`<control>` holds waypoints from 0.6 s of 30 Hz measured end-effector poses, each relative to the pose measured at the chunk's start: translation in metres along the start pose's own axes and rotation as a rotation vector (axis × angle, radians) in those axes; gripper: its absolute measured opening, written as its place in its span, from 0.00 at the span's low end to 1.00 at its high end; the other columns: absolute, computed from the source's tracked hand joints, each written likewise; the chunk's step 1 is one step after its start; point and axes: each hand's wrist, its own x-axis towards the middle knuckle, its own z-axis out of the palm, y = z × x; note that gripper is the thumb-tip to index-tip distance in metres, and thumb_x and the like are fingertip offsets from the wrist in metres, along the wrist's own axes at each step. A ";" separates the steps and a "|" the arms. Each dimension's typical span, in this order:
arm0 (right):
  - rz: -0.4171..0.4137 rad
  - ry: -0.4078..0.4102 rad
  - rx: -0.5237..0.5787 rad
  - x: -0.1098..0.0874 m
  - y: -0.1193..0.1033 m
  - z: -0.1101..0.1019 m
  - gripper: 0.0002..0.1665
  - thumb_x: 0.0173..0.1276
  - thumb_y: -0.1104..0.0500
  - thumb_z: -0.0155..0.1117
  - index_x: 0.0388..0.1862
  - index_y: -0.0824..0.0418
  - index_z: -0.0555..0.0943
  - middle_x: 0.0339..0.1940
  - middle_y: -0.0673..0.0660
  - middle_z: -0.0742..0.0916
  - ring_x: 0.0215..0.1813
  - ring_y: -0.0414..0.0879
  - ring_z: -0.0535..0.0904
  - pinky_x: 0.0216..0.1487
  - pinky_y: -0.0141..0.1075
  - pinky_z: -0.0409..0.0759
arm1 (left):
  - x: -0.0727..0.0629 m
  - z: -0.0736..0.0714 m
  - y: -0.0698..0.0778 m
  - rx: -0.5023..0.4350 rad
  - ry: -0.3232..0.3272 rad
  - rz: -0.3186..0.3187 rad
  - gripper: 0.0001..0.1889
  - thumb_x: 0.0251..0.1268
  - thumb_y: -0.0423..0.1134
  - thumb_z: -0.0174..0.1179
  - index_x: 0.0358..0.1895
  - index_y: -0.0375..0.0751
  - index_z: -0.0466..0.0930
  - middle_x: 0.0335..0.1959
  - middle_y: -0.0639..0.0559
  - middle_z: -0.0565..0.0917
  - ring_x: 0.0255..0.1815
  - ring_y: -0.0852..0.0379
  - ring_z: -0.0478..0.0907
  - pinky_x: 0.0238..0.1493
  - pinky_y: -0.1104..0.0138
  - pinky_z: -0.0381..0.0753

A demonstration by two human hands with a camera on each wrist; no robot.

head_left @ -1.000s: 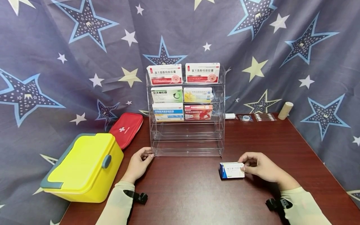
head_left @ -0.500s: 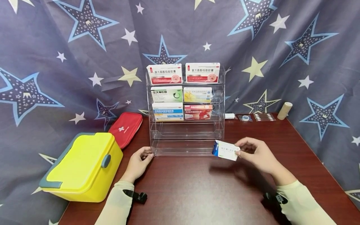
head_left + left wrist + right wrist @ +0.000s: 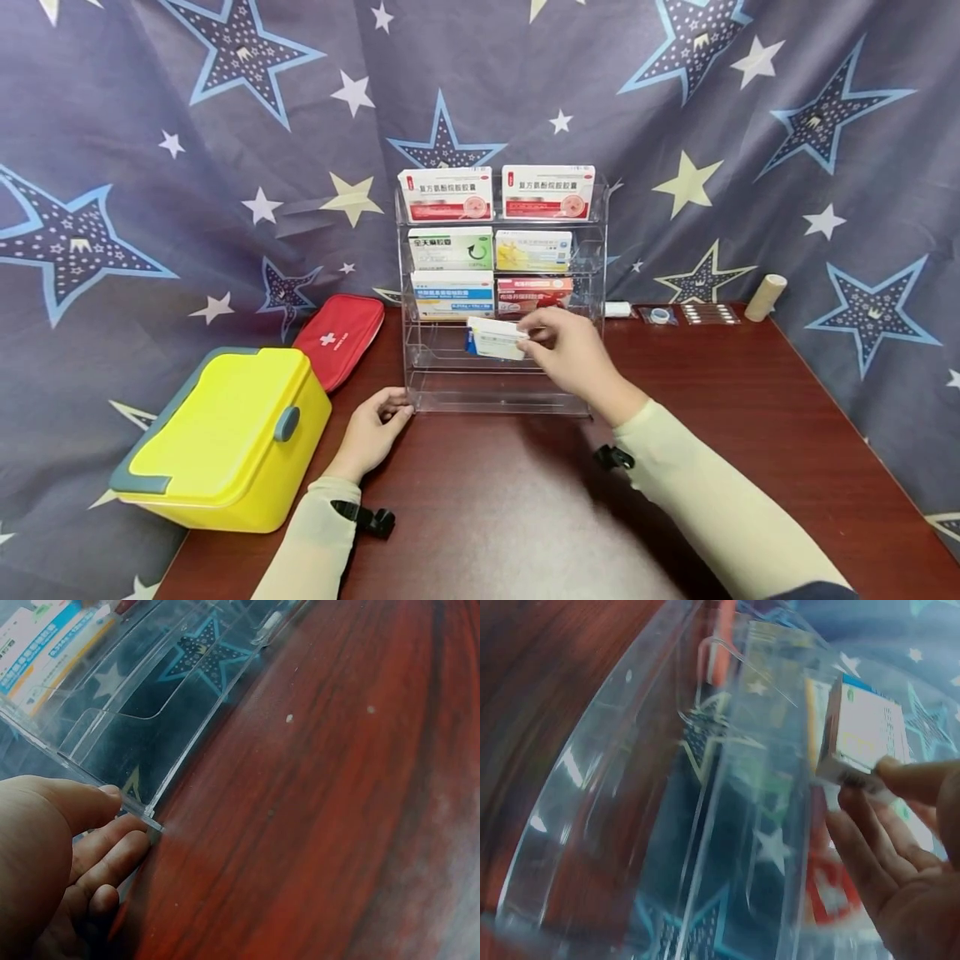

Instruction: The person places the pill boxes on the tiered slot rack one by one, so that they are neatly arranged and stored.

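A clear tiered display rack stands on the table, with medicine boxes in its three upper tiers. My right hand pinches a white and blue medicine box by its right end, in front of the fourth tier. In the right wrist view, the thumb and fingers hold the end of this medicine box, which is tilted over the rack's clear ledges. At the rack's lower left corner, my left hand holds the side edge. The left wrist view shows the thumb on that edge and curled fingers below it.
To the left are a yellow lidded box and a red first-aid pouch. Behind the rack's right side lie a small white item, a tape roll, a swab pack and a beige roll.
My right hand has lifted the medicine box off the table and carried it up and left to the rack's fourth tier. The left hand has stayed at the rack's corner.
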 end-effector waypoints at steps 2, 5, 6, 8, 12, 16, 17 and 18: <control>0.002 0.006 -0.036 0.010 -0.004 0.014 0.12 0.64 0.63 0.79 0.45 0.53 0.88 0.43 0.48 0.90 0.39 0.39 0.88 0.45 0.38 0.85 | 0.000 0.000 0.000 0.001 0.001 -0.002 0.13 0.72 0.33 0.69 0.56 0.42 0.84 0.45 0.50 0.88 0.47 0.54 0.84 0.53 0.63 0.79; 0.002 0.011 -0.069 0.019 -0.007 0.033 0.11 0.65 0.62 0.79 0.45 0.53 0.89 0.44 0.48 0.90 0.39 0.38 0.88 0.45 0.36 0.85 | 0.000 0.000 0.001 0.003 -0.001 -0.001 0.13 0.72 0.33 0.68 0.56 0.42 0.84 0.45 0.50 0.88 0.48 0.53 0.85 0.53 0.62 0.79; -0.002 0.012 -0.075 0.022 -0.008 0.039 0.11 0.65 0.62 0.79 0.45 0.53 0.89 0.44 0.48 0.89 0.39 0.38 0.88 0.45 0.36 0.85 | 0.000 0.000 0.001 0.002 0.000 -0.001 0.13 0.72 0.33 0.68 0.56 0.42 0.84 0.45 0.50 0.89 0.48 0.53 0.85 0.53 0.62 0.79; -0.014 0.011 -0.098 0.025 -0.007 0.049 0.11 0.65 0.61 0.79 0.45 0.52 0.89 0.44 0.47 0.89 0.39 0.37 0.88 0.46 0.34 0.84 | 0.000 0.000 0.001 0.003 0.000 -0.003 0.13 0.72 0.33 0.68 0.57 0.42 0.84 0.45 0.50 0.89 0.48 0.53 0.85 0.53 0.62 0.79; -0.037 0.011 -0.150 0.027 -0.005 0.064 0.11 0.65 0.61 0.79 0.44 0.52 0.89 0.43 0.46 0.89 0.39 0.37 0.88 0.47 0.35 0.83 | -0.001 0.000 0.002 0.002 -0.001 -0.005 0.13 0.72 0.33 0.68 0.57 0.41 0.84 0.45 0.50 0.89 0.47 0.54 0.85 0.53 0.62 0.79; -0.049 -0.026 -0.176 0.026 -0.003 0.075 0.12 0.65 0.62 0.79 0.44 0.51 0.88 0.44 0.46 0.87 0.40 0.37 0.88 0.48 0.36 0.83 | -0.001 0.001 0.002 -0.001 0.000 0.002 0.13 0.72 0.33 0.68 0.56 0.41 0.84 0.44 0.50 0.89 0.47 0.54 0.85 0.52 0.64 0.79; -0.049 -0.041 -0.177 0.025 -0.003 0.078 0.12 0.65 0.63 0.79 0.45 0.51 0.88 0.44 0.46 0.87 0.41 0.37 0.88 0.48 0.37 0.83 | -0.001 0.001 0.002 -0.001 0.000 0.004 0.13 0.72 0.32 0.68 0.56 0.41 0.84 0.44 0.50 0.89 0.46 0.54 0.85 0.51 0.64 0.79; -0.047 -0.052 -0.176 0.024 -0.002 0.080 0.13 0.65 0.63 0.79 0.45 0.51 0.88 0.45 0.45 0.87 0.41 0.37 0.87 0.49 0.37 0.83 | -0.001 0.000 0.002 0.002 0.000 0.003 0.13 0.72 0.32 0.68 0.56 0.41 0.84 0.44 0.50 0.89 0.46 0.54 0.85 0.51 0.65 0.79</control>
